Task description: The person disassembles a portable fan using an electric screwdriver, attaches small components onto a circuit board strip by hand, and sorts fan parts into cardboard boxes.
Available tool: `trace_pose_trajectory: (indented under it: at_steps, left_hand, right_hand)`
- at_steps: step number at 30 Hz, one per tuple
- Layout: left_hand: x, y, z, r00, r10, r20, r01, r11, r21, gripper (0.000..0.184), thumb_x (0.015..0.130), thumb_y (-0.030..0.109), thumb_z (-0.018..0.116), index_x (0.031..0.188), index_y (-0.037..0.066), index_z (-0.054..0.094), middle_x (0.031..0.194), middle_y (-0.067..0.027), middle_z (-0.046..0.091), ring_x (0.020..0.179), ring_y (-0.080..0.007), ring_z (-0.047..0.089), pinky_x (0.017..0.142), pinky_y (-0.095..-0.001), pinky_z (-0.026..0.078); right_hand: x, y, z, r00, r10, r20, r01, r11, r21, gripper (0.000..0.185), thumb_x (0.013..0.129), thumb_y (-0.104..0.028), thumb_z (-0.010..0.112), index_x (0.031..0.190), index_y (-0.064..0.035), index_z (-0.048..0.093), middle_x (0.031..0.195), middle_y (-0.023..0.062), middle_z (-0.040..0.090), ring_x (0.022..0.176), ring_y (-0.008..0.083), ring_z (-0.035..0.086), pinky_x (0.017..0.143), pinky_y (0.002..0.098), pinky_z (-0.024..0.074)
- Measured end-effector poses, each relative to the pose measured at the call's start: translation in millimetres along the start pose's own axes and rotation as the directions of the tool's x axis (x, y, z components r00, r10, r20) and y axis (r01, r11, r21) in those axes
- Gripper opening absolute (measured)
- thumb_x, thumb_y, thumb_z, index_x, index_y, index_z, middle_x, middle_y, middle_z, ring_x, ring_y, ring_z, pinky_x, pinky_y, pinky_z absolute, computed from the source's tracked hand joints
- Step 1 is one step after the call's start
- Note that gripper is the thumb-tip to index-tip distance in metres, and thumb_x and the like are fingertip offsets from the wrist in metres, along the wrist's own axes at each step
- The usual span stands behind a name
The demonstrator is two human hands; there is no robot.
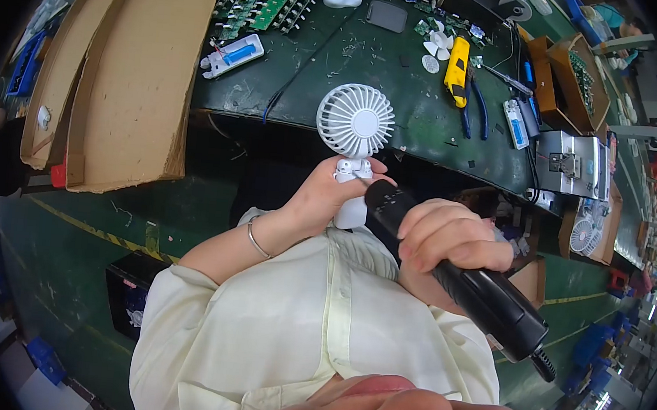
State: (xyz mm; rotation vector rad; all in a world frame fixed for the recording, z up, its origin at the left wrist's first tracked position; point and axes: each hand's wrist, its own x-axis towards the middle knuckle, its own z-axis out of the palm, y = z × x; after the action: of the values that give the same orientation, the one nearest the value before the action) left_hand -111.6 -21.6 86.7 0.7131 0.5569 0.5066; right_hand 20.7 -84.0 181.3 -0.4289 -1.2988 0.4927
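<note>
A small white handheld fan [357,121] is held in front of my chest, its round grille pointing away from me. My left hand [322,193] is closed around the fan's neck and handle. In my right hand [455,235] is a black electric screwdriver [492,301], fingers wrapped round its body, with a cord at the back end. The screwdriver's front end meets the fan's neck near my left fingers; whether its bit sits in a screw is too small to tell.
On the green bench [325,64] lie circuit boards [272,1], an opened fan handle [234,56], a yellow utility knife [456,72], blue-handled pliers [477,109] and a white fan blade [439,41]. Cardboard trays [141,71] stand at left. A metal box [570,164] sits at right.
</note>
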Motion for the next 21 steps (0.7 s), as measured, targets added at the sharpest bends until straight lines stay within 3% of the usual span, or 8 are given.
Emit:
trace_pose_trajectory:
  at_steps: [3, 4, 6, 8, 11, 18, 19, 21]
  left_hand:
    - [1, -2, 1, 0.999, -0.017, 0.035, 0.017, 1.0, -0.006, 0.024, 0.092, 0.011, 0.053, 0.111, -0.003, 0.057, 0.104, -0.0156, 0.067, 0.093, -0.0203, 0.066, 0.086, -0.0324, 0.053]
    - [0, -1, 3, 0.999, -0.024, 0.028, 0.024, 1.0, 0.017, 0.024, 0.092, 0.012, 0.052, 0.111, -0.002, 0.057, 0.104, -0.015, 0.067, 0.093, -0.0197, 0.065, 0.086, -0.0322, 0.052]
    - [-2, -2, 2, 0.999, -0.029, 0.014, 0.028, 0.999, 0.037, 0.024, 0.092, 0.012, 0.052, 0.111, -0.002, 0.057, 0.103, -0.0144, 0.067, 0.093, -0.0191, 0.065, 0.086, -0.0319, 0.052]
    - [-3, -7, 0, 1.0, 0.022, -0.006, -0.021, 0.988, 0.154, 0.022, 0.092, 0.013, 0.052, 0.108, -0.001, 0.06, 0.098, -0.0105, 0.066, 0.089, -0.0154, 0.064, 0.083, -0.0293, 0.051]
    - [-4, -4, 3, 0.999, -0.012, -0.041, 0.016, 0.996, 0.093, 0.018, 0.086, 0.006, 0.058, 0.104, 0.0, 0.059, 0.084, -0.0053, 0.063, 0.076, -0.0125, 0.061, 0.072, -0.0262, 0.051]
    - [-9, 3, 9, 1.0, -0.01, -0.008, 0.011, 0.986, 0.164, 0.018, 0.092, 0.013, 0.054, 0.102, 0.001, 0.063, 0.09, -0.0039, 0.064, 0.082, -0.0101, 0.059, 0.074, -0.0253, 0.048]
    - [-8, 1, 7, 1.0, -0.022, 0.004, 0.022, 0.987, 0.161, 0.017, 0.091, 0.012, 0.055, 0.101, 0.001, 0.063, 0.089, -0.0038, 0.064, 0.081, -0.0099, 0.059, 0.074, -0.0253, 0.048]
    - [-7, -4, 5, 0.999, -0.038, 0.023, 0.033, 0.985, 0.167, 0.016, 0.09, 0.012, 0.057, 0.1, 0.001, 0.063, 0.089, -0.0037, 0.063, 0.081, -0.0097, 0.059, 0.073, -0.0253, 0.048]
  right_hand:
    - [-7, 6, 5, 1.0, 0.021, 0.005, -0.021, 0.998, 0.057, 0.018, 0.077, 0.006, 0.063, 0.083, 0.0007, 0.047, 0.064, 0.0125, 0.06, 0.051, 0.0248, 0.059, 0.052, 0.0369, 0.0519]
    - [-7, 7, 3, 0.999, 0.033, 0.044, -0.035, 0.999, 0.04, 0.013, 0.083, -0.007, 0.057, 0.085, 0.0, 0.046, 0.064, 0.0129, 0.059, 0.051, 0.025, 0.059, 0.051, 0.0376, 0.0508]
    - [-7, 8, -1, 0.991, 0.057, 0.12, -0.058, 0.998, 0.004, 0.031, 0.094, -0.032, 0.046, 0.09, -0.0013, 0.044, 0.064, 0.0136, 0.058, 0.05, 0.0254, 0.058, 0.05, 0.0391, 0.0486]
    - [-7, 10, -3, 0.986, 0.066, 0.151, -0.067, 0.998, 0.002, 0.031, 0.094, -0.032, 0.047, 0.089, -0.0014, 0.044, 0.064, 0.0138, 0.058, 0.049, 0.0253, 0.058, 0.05, 0.039, 0.0487]
    - [-5, 11, -5, 0.978, 0.074, 0.195, -0.075, 0.997, -0.003, 0.03, 0.093, -0.032, 0.049, 0.087, -0.0024, 0.044, 0.063, 0.0132, 0.058, 0.048, 0.0246, 0.057, 0.05, 0.0385, 0.0486]
    - [-11, 6, 1, 0.995, 0.099, 0.022, -0.098, 0.994, -0.04, 0.032, 0.094, -0.035, 0.048, 0.083, -0.0051, 0.043, 0.058, 0.0105, 0.056, 0.046, 0.0231, 0.056, 0.049, 0.0372, 0.0482]
    - [-12, 6, 0, 0.995, 0.096, 0.033, -0.096, 0.995, 0.003, 0.02, 0.087, -0.019, 0.057, 0.085, -0.0034, 0.045, 0.06, 0.0106, 0.057, 0.049, 0.0235, 0.057, 0.052, 0.0376, 0.0498]
    - [-12, 7, -3, 0.996, 0.084, 0.038, -0.085, 0.996, 0.04, 0.021, 0.079, -0.003, 0.066, 0.087, -0.0018, 0.046, 0.062, 0.0106, 0.058, 0.052, 0.0239, 0.058, 0.055, 0.038, 0.0514]
